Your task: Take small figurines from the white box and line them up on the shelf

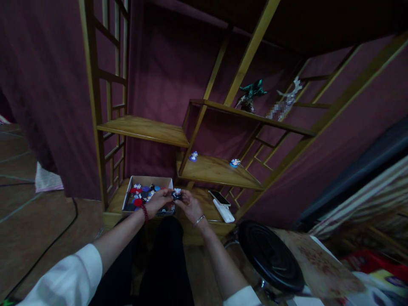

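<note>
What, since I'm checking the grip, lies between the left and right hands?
A small figurine sits between the left hand and the right hand, touched by both; the head view shows it.

A white-walled rectangular box (152,180) of small multicoloured figurines (137,202) stands left on the lowest brown wooden board (116,197), a small white-and-dark figurine (177,194) between left hand (160,199) and right hand (190,207) near its right end. Farther right, a dark-screened rectangular phone (219,197) lies just behind a white oblong object (224,211). On the brown wooden shelf (213,172) above, a purple-based figurine (193,156) stands left of a blue-based figurine (235,163).
</note>
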A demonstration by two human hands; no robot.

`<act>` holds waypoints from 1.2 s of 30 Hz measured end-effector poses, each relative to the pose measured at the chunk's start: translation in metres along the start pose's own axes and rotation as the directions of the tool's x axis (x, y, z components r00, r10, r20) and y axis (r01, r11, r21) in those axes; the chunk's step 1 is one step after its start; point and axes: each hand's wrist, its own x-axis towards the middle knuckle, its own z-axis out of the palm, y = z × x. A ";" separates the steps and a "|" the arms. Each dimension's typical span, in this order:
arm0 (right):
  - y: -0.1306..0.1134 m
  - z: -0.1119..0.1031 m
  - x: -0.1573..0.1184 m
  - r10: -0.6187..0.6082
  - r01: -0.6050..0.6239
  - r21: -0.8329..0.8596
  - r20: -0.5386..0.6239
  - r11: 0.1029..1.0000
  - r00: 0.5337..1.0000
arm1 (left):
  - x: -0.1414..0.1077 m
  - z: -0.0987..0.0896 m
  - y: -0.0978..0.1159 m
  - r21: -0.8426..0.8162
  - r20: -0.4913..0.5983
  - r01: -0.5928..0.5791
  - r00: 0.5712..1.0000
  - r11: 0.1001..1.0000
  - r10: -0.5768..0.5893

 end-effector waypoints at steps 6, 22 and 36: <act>-0.025 -0.035 -0.004 -0.017 0.019 0.082 -0.019 0.996 1.000 | 0.005 0.029 0.015 0.007 0.028 -0.079 0.997 0.997 0.078; -0.053 -0.108 0.008 -0.028 0.023 -0.051 -0.111 0.998 0.993 | 0.046 0.098 0.048 0.005 0.078 -0.115 0.990 0.993 0.114; -0.028 -0.158 0.043 -0.059 0.007 -0.264 -0.188 0.964 0.980 | 0.102 0.135 0.053 0.139 0.050 -0.115 0.993 0.984 0.109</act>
